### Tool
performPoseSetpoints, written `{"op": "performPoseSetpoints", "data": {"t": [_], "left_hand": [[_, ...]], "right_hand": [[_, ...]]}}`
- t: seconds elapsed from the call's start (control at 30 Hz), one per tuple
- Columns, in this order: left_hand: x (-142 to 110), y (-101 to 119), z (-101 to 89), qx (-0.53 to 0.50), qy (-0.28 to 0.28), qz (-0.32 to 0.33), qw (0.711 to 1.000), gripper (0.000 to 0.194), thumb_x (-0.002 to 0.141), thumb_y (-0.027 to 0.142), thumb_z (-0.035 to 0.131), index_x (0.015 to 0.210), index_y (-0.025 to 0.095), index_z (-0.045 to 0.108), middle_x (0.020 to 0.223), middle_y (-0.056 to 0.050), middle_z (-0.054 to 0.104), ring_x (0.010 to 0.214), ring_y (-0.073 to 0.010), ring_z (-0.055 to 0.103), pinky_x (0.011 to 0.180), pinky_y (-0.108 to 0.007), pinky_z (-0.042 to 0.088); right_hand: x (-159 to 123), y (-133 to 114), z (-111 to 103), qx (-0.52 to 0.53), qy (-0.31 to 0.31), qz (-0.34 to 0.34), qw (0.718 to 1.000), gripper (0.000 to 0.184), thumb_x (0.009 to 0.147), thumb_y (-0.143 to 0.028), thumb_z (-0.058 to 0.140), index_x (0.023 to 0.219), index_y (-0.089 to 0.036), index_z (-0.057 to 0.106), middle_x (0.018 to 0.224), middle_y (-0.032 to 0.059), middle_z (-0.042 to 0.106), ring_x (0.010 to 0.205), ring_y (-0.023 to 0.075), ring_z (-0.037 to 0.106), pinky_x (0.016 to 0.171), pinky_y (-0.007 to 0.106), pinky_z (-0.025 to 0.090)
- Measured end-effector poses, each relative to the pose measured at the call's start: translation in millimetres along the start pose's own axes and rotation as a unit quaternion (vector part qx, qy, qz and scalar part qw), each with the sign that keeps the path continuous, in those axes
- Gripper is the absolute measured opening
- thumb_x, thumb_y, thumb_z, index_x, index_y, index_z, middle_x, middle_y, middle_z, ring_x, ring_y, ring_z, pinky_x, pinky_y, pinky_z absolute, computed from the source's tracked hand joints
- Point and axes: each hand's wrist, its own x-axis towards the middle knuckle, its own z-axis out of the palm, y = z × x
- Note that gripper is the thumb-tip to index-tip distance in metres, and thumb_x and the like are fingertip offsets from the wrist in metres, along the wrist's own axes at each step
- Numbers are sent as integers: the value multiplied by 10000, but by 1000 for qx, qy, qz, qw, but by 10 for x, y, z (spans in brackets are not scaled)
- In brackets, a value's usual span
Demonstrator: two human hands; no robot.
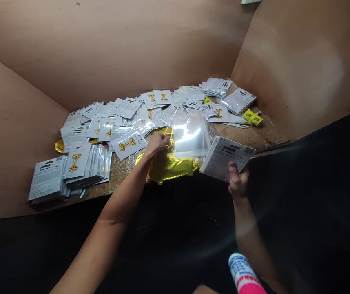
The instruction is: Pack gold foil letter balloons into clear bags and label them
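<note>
My left hand (158,145) is closed, pinching the left edge of a clear plastic bag (190,130) that catches the light. Under that bag lie shiny gold foil balloons (175,167) at the table's front edge. My right hand (238,179) grips a stack of balloon packets (226,157), white printed back upward, with the thumb on top. The stack is tilted and its left side is close to the clear bag; whether they touch I cannot tell.
Loose white packets (127,146) with a gold letter I cover the wooden table (124,169). Neat packet stacks (48,177) stand front left. Yellow barcode labels (253,117) lie at right. Panels (116,45) enclose the back and sides. A white-and-pink bottle (244,273) is close below.
</note>
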Motion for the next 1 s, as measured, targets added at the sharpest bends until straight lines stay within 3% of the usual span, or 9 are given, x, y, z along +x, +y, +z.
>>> {"op": "performPoseSetpoints", "data": {"t": [0.13, 0.23, 0.3, 0.4, 0.5, 0.63, 0.73, 0.83, 1.0], "left_hand": [[-21, -128, -127, -102, 42, -13, 994, 400, 956, 414, 726, 637, 176, 697, 636, -69, 729, 564, -166, 657, 601, -267, 483], [-194, -161, -118, -167, 93, -6, 981, 479, 912, 555, 778, 649, 172, 662, 620, -66, 717, 556, -166, 691, 561, -248, 508], [-368, -129, -65, -213, 108, -4, 971, 536, 869, 637, 808, 662, 175, 632, 617, -61, 706, 545, -168, 701, 523, -241, 503], [-665, -37, 23, -302, 86, -8, 949, 622, 807, 759, 822, 726, 173, 626, 643, -50, 703, 537, -174, 709, 517, -259, 539], [-951, 13, 12, -363, 33, -28, 931, 684, 760, 834, 821, 797, 175, 641, 669, -42, 706, 554, -185, 722, 548, -291, 589], [-1252, -72, -185, -427, -108, -97, 892, 684, 718, 792, 888, 963, 181, 704, 852, -87, 787, 577, -192, 730, 483, -282, 554], [-1404, -193, -309, -477, -190, -134, 847, 683, 675, 477, 1025, 1223, 197, 727, 995, -120, 827, 709, -231, 786, 579, -309, 610], [-1485, -283, -292, -507, -174, -137, 833, 721, 605, 211, 1014, 1259, 184, 711, 1065, -151, 844, 771, -246, 804, 626, -306, 617], [-1516, -318, -71, -521, -59, -154, 838, 657, 550, 242, 1030, 1109, 172, 691, 980, -133, 851, 685, -241, 792, 615, -347, 641]], "right_hand": [[-85, -5, 2, 15, -35, 72, 997, 497, 908, -570, 807, 1231, -204, 712, 1257, 147, 769, 1207, 332, 730, 1138, 524, 541], [-194, -105, 98, 50, -154, 195, 967, 539, 855, -632, 855, 1176, -221, 718, 1192, 138, 793, 1124, 335, 757, 1050, 497, 595], [-279, -197, 254, 93, -295, 274, 910, 577, 824, -620, 899, 1192, -209, 731, 1153, 130, 803, 1058, 313, 772, 977, 439, 620], [-381, -299, 593, 163, -491, 348, 782, 613, 831, -572, 923, 1241, -151, 746, 1163, 142, 802, 1015, 279, 782, 915, 372, 623], [-419, -308, 875, 190, -571, 372, 707, 614, 840, -558, 928, 1236, -120, 759, 1194, 151, 796, 1030, 260, 783, 923, 347, 619], [-384, -277, 926, 170, -554, 376, 723, 624, 826, -551, 946, 1233, -116, 761, 1156, 142, 808, 1021, 259, 789, 934, 355, 625], [-329, -299, 828, 146, -515, 377, 756, 630, 829, -539, 948, 1259, -123, 753, 1160, 142, 813, 1016, 269, 797, 933, 371, 630], [-304, -339, 770, 120, -491, 373, 778, 626, 816, -519, 963, 1260, -128, 757, 1153, 141, 820, 1014, 271, 802, 924, 372, 635], [-383, -341, 783, 106, -506, 392, 761, 629, 821, -526, 957, 1263, -122, 762, 1167, 150, 820, 1002, 275, 810, 888, 358, 644]]}}
